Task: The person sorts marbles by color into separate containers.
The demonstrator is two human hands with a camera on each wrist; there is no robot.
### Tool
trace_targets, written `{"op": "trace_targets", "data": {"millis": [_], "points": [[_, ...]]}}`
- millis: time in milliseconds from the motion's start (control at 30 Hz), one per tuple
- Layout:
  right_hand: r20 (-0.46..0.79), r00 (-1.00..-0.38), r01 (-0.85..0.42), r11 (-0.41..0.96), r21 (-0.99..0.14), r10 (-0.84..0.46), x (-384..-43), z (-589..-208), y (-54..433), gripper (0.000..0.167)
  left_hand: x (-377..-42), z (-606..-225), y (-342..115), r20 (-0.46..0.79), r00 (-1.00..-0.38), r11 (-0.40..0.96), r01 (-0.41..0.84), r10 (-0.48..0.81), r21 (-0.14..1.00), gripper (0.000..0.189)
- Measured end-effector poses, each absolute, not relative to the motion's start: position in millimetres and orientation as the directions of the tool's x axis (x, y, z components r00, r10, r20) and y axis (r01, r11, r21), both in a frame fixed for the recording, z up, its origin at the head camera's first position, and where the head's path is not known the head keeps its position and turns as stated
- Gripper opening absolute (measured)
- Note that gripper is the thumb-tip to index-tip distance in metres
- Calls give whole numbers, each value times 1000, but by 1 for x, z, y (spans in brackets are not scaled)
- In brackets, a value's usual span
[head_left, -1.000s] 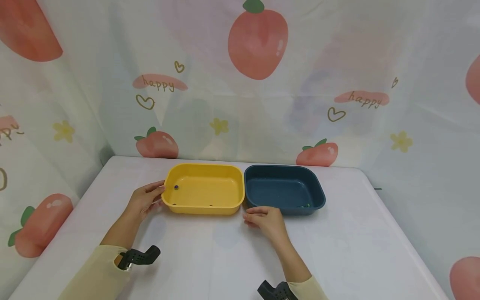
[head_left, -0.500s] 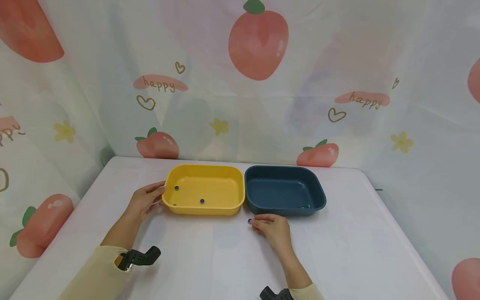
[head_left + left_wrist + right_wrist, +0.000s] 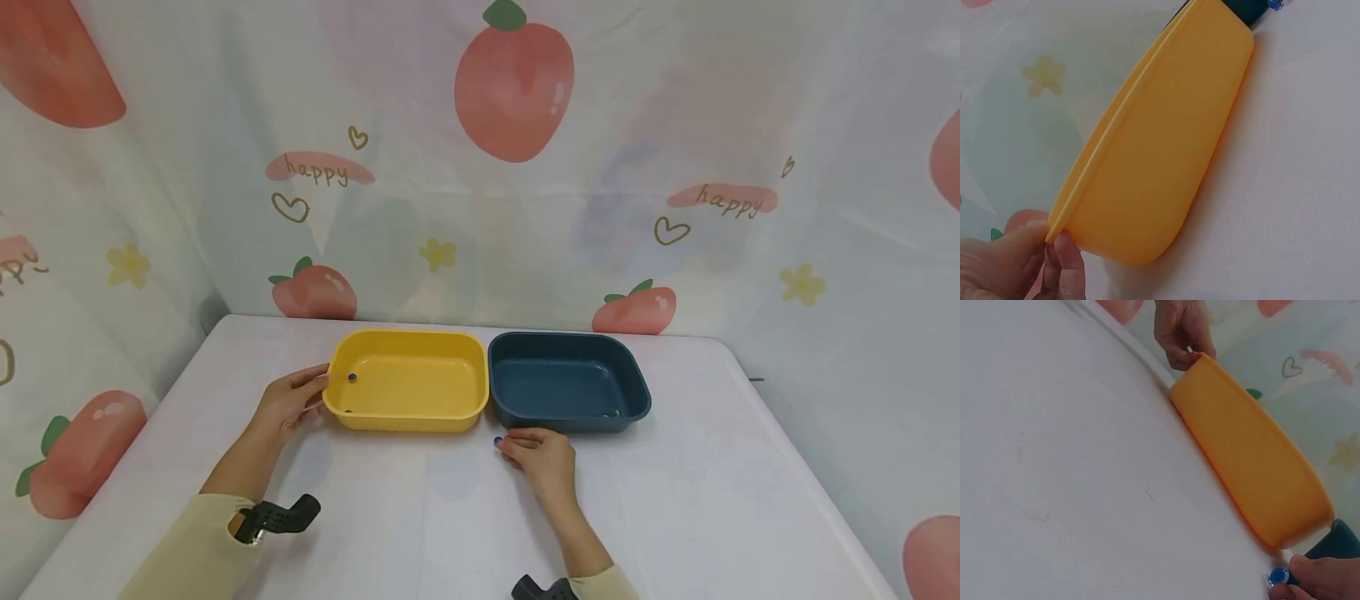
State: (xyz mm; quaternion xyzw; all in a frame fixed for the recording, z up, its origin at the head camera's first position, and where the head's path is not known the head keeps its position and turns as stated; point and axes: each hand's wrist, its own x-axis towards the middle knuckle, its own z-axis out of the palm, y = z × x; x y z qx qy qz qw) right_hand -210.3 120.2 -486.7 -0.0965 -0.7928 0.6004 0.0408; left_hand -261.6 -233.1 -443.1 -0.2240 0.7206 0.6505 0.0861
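My left hand (image 3: 285, 406) pinches the left rim of a yellow tray (image 3: 408, 423); in the left wrist view, the thumb lies on one side of that rim and fingers on the other. Inside the tray, a small dark blue marble (image 3: 352, 378) lies near the left end, and another dark speck barely shows by the front wall. My right hand (image 3: 546, 467) holds a blue glassy marble (image 3: 1279, 575) between thumb and fingertips, just in front of a dark blue tray (image 3: 570, 423). Small green marbles (image 3: 615, 413) show at that tray's front right, partly hidden by its wall.
The two trays stand side by side at the back of a white-covered table (image 3: 420, 517). Behind them hangs a fruit-printed curtain (image 3: 517, 217). Each wrist wears a black camera mount (image 3: 281, 515).
The right hand has drawn back from the gap between the trays, and the blue marble shows at its fingertips. A marble seen rolling in the yellow tray is out of sight. The left hand stays put.
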Motion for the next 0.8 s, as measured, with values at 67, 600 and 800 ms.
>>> {"op": "trace_targets", "data": {"millis": [67, 600, 800], "points": [[-47, -978, 102, 268, -958, 205, -210, -487, 119, 22, -261, -443, -233, -413, -887, 54, -432, -209, 900, 50], [50, -967, 66, 438, -897, 249, -212, -491, 114, 19, -262, -444, -233, -419, -881, 67, -442, -218, 894, 49], [68, -965, 59, 461, -885, 253, -214, -492, 113, 17, -261, -443, -233, -417, -883, 71, -440, -217, 895, 50]]}}
